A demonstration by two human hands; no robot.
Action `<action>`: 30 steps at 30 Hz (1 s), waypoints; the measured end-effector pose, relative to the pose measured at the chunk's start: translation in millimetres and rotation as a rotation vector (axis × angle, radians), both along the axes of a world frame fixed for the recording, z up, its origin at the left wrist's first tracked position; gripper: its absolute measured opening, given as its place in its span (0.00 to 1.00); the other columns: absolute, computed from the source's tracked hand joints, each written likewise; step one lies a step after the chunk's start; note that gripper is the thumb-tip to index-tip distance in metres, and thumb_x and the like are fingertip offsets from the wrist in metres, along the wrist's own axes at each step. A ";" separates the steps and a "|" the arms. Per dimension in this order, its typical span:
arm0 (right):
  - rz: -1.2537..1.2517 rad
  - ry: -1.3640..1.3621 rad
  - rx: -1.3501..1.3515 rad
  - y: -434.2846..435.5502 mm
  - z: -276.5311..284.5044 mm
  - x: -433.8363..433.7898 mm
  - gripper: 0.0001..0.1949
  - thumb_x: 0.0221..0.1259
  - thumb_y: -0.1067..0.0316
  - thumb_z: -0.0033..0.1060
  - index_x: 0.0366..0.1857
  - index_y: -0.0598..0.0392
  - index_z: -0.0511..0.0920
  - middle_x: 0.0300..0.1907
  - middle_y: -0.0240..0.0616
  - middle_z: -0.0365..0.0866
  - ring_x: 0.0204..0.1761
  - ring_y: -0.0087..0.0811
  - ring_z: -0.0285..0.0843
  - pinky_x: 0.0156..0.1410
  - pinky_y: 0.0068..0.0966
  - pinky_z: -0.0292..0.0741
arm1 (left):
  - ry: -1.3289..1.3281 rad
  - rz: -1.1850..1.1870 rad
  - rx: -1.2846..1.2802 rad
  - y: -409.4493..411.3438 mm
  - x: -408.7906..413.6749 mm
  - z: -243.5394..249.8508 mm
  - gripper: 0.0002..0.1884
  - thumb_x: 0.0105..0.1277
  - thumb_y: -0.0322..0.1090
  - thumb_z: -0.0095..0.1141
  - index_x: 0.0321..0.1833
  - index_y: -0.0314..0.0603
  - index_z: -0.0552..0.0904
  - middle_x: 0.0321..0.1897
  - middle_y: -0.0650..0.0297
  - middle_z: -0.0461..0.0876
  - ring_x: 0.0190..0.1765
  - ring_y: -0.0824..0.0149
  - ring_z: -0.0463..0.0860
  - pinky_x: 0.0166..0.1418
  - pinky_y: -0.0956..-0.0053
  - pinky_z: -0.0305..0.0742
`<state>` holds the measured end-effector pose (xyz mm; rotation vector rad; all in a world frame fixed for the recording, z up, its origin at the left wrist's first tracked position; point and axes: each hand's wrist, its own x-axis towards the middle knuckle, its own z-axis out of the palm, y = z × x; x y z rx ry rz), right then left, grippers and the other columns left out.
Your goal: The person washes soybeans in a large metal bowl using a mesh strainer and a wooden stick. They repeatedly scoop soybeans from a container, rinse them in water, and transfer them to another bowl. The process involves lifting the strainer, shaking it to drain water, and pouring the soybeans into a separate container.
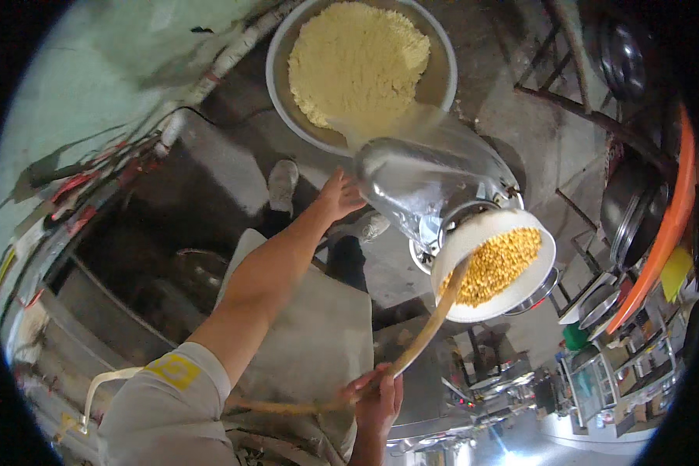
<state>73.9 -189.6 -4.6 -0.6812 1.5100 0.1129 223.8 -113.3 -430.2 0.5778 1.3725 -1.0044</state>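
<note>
My right hand [378, 396] grips a long wooden stick [422, 345]. Its far end rests among yellow kernels [495, 274] in a white round hopper [539, 297]. Beneath the hopper is a shiny metal grinding machine [442, 239], partly hidden. A clear plastic sleeve [419, 169] runs from the machine towards a wide metal basin [275, 87]. Pale yellow meal [355, 64] is heaped in that basin. My left hand [343, 195] reaches out with fingers apart, next to the sleeve's near side; whether it touches the sleeve is hard to tell.
A light-coloured apron or cloth [309, 332] hangs over my lap, and my shoes [283, 180] are on the concrete floor [215, 157]. Pipes and cables run along the wall [93, 87] at left. On the right stand a metal rack [582, 105], dark pots [632, 215] and an orange rim [658, 262].
</note>
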 end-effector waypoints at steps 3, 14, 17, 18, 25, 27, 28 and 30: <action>0.008 -0.006 0.062 -1.8 -0.2 3.1 0.17 0.73 0.56 0.51 0.53 0.59 0.68 0.31 0.47 0.78 0.30 0.44 0.78 0.39 0.49 0.80 | -0.186 0.408 -0.360 -36.1 2.1 -44.4 0.36 0.75 0.66 0.35 0.73 0.45 0.65 0.68 0.55 0.71 0.69 0.52 0.71 0.70 0.52 0.68; 0.165 0.312 0.345 -18.2 17.6 -99.5 0.42 0.61 0.31 0.56 0.73 0.46 0.62 0.75 0.44 0.60 0.75 0.39 0.57 0.75 0.44 0.63 | -0.478 0.474 -0.456 -65.7 40.2 -73.8 0.33 0.75 0.63 0.36 0.70 0.46 0.69 0.66 0.57 0.74 0.68 0.56 0.72 0.69 0.53 0.70; 0.006 0.110 0.162 -3.5 8.9 -53.4 0.27 0.68 0.46 0.55 0.60 0.54 0.65 0.48 0.48 0.71 0.46 0.45 0.71 0.49 0.50 0.74 | -0.544 0.444 -0.424 -60.3 59.9 -77.2 0.32 0.75 0.62 0.36 0.69 0.46 0.70 0.65 0.58 0.74 0.67 0.56 0.72 0.69 0.54 0.70; -0.065 0.005 0.069 -0.4 7.6 -24.1 0.19 0.72 0.54 0.53 0.53 0.58 0.67 0.34 0.50 0.78 0.30 0.48 0.80 0.36 0.53 0.81 | -0.557 0.438 -0.416 -57.2 62.6 -74.1 0.31 0.75 0.62 0.36 0.69 0.46 0.70 0.65 0.58 0.74 0.67 0.57 0.72 0.69 0.54 0.71; 0.012 0.006 0.072 -4.0 1.5 7.1 0.16 0.74 0.56 0.50 0.54 0.57 0.68 0.34 0.48 0.78 0.32 0.45 0.80 0.39 0.51 0.80 | -0.616 0.337 -0.343 -31.7 64.2 -27.8 0.29 0.75 0.60 0.37 0.67 0.46 0.73 0.64 0.60 0.76 0.67 0.59 0.73 0.68 0.55 0.72; -0.042 0.012 0.100 -3.9 4.3 14.2 0.15 0.75 0.59 0.48 0.55 0.57 0.67 0.35 0.47 0.78 0.34 0.42 0.79 0.45 0.49 0.80 | -0.589 0.271 -0.294 -31.9 65.1 -6.2 0.29 0.75 0.59 0.37 0.67 0.46 0.73 0.63 0.60 0.77 0.66 0.59 0.74 0.68 0.55 0.72; -0.044 0.009 0.107 -4.3 5.0 15.1 0.14 0.75 0.60 0.47 0.55 0.57 0.67 0.35 0.46 0.78 0.34 0.42 0.79 0.45 0.49 0.80 | -0.598 0.249 -0.269 -32.3 67.8 -2.8 0.29 0.75 0.59 0.37 0.66 0.46 0.73 0.62 0.60 0.78 0.66 0.58 0.74 0.68 0.55 0.72; -0.050 0.011 0.118 -3.7 7.9 16.6 0.13 0.76 0.62 0.45 0.55 0.57 0.67 0.35 0.46 0.78 0.34 0.42 0.79 0.45 0.49 0.80 | -0.607 0.206 -0.222 -33.3 71.9 1.6 0.29 0.75 0.59 0.37 0.66 0.46 0.73 0.60 0.59 0.79 0.65 0.57 0.75 0.67 0.54 0.73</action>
